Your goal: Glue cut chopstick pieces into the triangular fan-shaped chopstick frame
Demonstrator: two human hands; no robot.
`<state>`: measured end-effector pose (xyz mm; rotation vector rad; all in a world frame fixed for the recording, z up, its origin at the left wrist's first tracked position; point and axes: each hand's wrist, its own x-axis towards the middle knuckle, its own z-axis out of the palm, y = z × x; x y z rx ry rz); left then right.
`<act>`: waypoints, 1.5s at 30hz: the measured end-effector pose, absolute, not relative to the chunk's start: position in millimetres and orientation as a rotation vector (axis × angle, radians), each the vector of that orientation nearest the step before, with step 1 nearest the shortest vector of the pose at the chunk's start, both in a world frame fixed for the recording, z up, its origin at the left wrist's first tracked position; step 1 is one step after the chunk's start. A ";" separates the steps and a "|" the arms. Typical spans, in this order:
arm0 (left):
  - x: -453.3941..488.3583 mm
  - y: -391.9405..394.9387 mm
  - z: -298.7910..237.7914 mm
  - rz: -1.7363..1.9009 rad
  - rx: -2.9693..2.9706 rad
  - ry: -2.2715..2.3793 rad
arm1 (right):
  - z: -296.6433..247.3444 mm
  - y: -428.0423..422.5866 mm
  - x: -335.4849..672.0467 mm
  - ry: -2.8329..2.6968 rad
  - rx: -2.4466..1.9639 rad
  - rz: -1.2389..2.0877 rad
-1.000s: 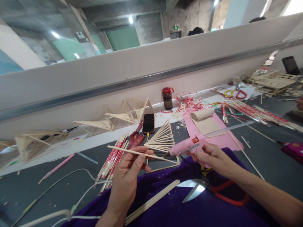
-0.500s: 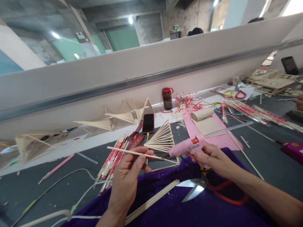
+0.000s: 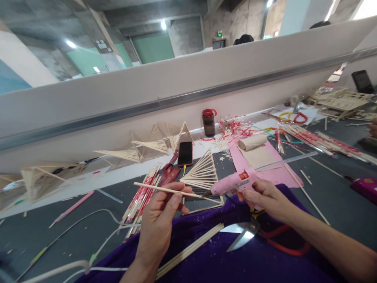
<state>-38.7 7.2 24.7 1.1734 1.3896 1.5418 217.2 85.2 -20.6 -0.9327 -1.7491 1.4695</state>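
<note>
My left hand (image 3: 160, 220) pinches a thin wooden stick (image 3: 153, 187) and holds it level, pointing right. My right hand (image 3: 262, 195) grips a pink glue gun (image 3: 232, 182) whose nozzle meets the stick's right end. Just behind lies a fan-shaped stick panel (image 3: 202, 175) on the dark table. A purple cloth (image 3: 224, 255) covers my lap, with loose sticks (image 3: 191, 247) and red-handled scissors (image 3: 259, 234) lying on it.
A black phone (image 3: 185, 153), red pliers (image 3: 167, 173) and wrapped chopsticks (image 3: 141, 194) lie ahead left. Finished stick frames (image 3: 147, 145) lean on the white partition. A dark jar (image 3: 208, 122), pink paper (image 3: 259, 157), a clear ruler (image 3: 285, 160) and white cables (image 3: 73, 228) surround them.
Almost nothing has moved; both hands keep the stick and glue gun together, with only a slight shift of the camera.
</note>
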 end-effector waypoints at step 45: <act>13.5 -3.8 -9.7 0.872 1.080 1.169 | -10.0 80.2 221.5 -1.749 -0.911 1.306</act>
